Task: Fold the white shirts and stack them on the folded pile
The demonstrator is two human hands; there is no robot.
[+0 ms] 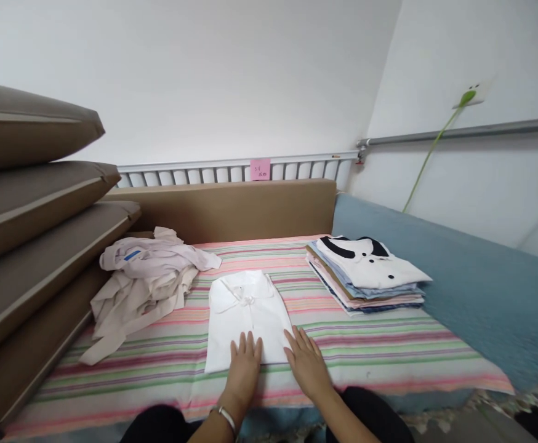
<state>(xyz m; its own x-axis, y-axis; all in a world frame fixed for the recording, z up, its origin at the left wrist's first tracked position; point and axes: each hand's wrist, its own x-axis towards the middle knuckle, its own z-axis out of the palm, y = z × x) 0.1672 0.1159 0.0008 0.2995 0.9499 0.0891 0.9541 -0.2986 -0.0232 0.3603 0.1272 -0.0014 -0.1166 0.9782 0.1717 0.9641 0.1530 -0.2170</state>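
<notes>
A white shirt (236, 314) with a small tie at its collar lies folded into a rough rectangle in front of me. My left hand (245, 363) rests palm down on its near edge, the fingers stretched out. At the shirt's near right corner lies my right hand (306, 360), flat with fingers extended, partly on the shirt and partly on the striped cloth (370, 344). Neither hand grips anything. To the right sits a stack of folded clothes (365, 277), topped by a white garment with a black collar and black buttons.
A crumpled pile of pale clothes (149, 277) lies at the left, beside tall stacked brown cushions (52, 240). A brown backrest (232, 212) runs along the back, before a white radiator (181, 175) bearing a pink note (260, 169). Blue fabric (463, 264) covers the right side.
</notes>
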